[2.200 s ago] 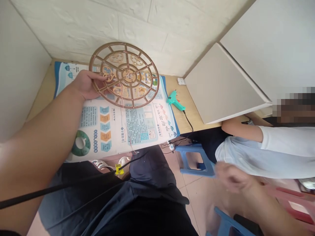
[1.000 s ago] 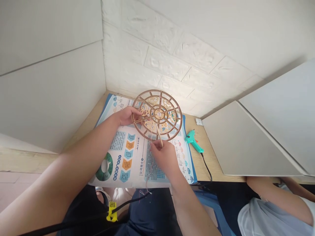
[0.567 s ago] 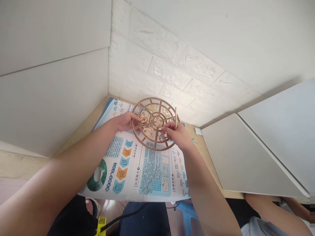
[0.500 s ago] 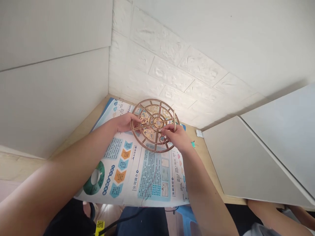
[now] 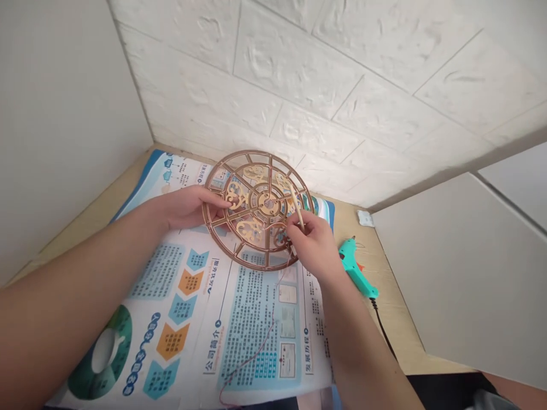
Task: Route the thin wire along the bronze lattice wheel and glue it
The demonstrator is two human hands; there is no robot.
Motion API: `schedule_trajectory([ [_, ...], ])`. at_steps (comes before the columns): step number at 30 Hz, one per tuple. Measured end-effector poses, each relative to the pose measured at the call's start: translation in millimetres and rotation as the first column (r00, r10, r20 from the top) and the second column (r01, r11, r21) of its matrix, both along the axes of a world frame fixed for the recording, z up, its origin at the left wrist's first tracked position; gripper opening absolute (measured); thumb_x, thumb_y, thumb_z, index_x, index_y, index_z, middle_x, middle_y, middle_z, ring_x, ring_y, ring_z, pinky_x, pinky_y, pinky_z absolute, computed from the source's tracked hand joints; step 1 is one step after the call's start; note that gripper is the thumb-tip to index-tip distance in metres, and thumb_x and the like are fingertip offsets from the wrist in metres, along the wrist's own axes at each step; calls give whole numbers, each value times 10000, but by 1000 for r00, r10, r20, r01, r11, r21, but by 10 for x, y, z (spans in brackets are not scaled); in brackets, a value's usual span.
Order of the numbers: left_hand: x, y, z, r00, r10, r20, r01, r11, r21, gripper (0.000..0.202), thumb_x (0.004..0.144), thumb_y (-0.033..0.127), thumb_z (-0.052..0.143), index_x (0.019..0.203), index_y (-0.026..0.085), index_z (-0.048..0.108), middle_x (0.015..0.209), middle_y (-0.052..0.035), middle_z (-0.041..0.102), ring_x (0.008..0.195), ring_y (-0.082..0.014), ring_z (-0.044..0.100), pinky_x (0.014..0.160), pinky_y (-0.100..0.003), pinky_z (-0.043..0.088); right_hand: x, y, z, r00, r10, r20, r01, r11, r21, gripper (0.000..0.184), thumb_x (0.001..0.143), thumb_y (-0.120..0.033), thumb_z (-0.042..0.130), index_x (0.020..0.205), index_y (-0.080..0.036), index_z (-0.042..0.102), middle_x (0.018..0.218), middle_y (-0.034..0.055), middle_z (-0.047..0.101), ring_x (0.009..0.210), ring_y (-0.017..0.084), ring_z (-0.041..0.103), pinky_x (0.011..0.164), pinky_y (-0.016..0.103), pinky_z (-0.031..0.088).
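Note:
A round laser-cut wooden wheel (image 5: 261,209) with spokes and scrollwork is held up over a printed poster (image 5: 252,324). My left hand (image 5: 188,208) is shut on the wheel's left side, with the fingers reaching across its rim. My right hand (image 5: 311,245) pinches a thin wooden stick (image 5: 298,206) upright against the wheel's right side. A fine reddish thread (image 5: 252,364) trails from beneath that hand down across the poster.
A teal glue gun (image 5: 352,267) lies on the wooden tabletop (image 5: 397,336) right of the poster, its black cord running toward the front edge. A white brick-textured wall (image 5: 299,74) stands behind, and a pale panel (image 5: 461,273) overhangs the right.
My right hand has come from far right, past the wheel's lower edge, to its right side with the stick. The view has moved closer and lower, and the wheel stays in my left hand.

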State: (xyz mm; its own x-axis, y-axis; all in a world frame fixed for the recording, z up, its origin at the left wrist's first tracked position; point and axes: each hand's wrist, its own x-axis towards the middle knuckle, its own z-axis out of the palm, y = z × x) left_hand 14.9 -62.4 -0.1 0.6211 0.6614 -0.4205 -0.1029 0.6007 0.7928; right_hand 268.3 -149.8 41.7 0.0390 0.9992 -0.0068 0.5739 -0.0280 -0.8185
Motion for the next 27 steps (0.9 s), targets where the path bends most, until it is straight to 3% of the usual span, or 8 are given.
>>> schedule_trajectory([
  [5,19,-13,36,995,52,-81,-54,998,-30,215,788,157,661,949,145,804,906,-139,765,953,-317,745,874,-433,620,101,-1,65,980,-26,198,25,1000,4,185,770,-257,544,627,-223,431,600,-36,421,575,132,402,553,304,294],
  [9,5,-6,35,999,2,-52,-4,999,-36,187,793,163,702,944,125,804,981,-143,763,976,-293,731,919,-411,599,106,1,38,976,-59,209,21,983,180,36,781,-203,557,755,-201,582,764,5,553,659,151,483,603,309,354],
  [11,-9,4,20,999,-31,-29,30,999,-21,165,788,185,726,916,123,809,1015,-144,765,976,-286,722,931,-402,590,78,-17,23,984,22,175,-64,969,238,89,807,-186,555,814,-191,644,825,20,575,698,154,508,624,308,381],
  [14,-24,20,-6,998,-65,-24,65,998,8,150,789,221,736,872,122,814,973,-144,768,947,-283,715,933,-406,583,1,-64,12,965,211,154,-241,949,206,96,858,-203,606,865,-184,699,865,23,602,717,143,525,631,297,397],
  [16,-26,28,-19,997,-80,-12,80,997,21,154,792,226,733,871,123,816,962,-143,767,960,-287,711,946,-411,577,-62,-96,8,949,274,156,-300,937,182,79,877,-231,660,891,-182,720,898,27,633,750,143,545,654,296,407],
  [22,-28,28,-22,993,-108,37,105,993,57,165,801,226,725,889,120,816,985,-132,770,943,-266,701,942,-405,572,-178,-137,13,945,273,181,-299,944,137,262,945,-342,693,745,-175,711,790,15,600,799,158,575,704,308,413],
  [27,-46,31,-47,990,-130,56,126,990,69,172,818,236,714,896,126,822,973,-129,774,929,-273,709,932,-406,569,-191,-157,6,925,315,210,-347,928,135,236,935,-309,723,739,-177,732,751,3,570,744,141,559,656,291,394],
])
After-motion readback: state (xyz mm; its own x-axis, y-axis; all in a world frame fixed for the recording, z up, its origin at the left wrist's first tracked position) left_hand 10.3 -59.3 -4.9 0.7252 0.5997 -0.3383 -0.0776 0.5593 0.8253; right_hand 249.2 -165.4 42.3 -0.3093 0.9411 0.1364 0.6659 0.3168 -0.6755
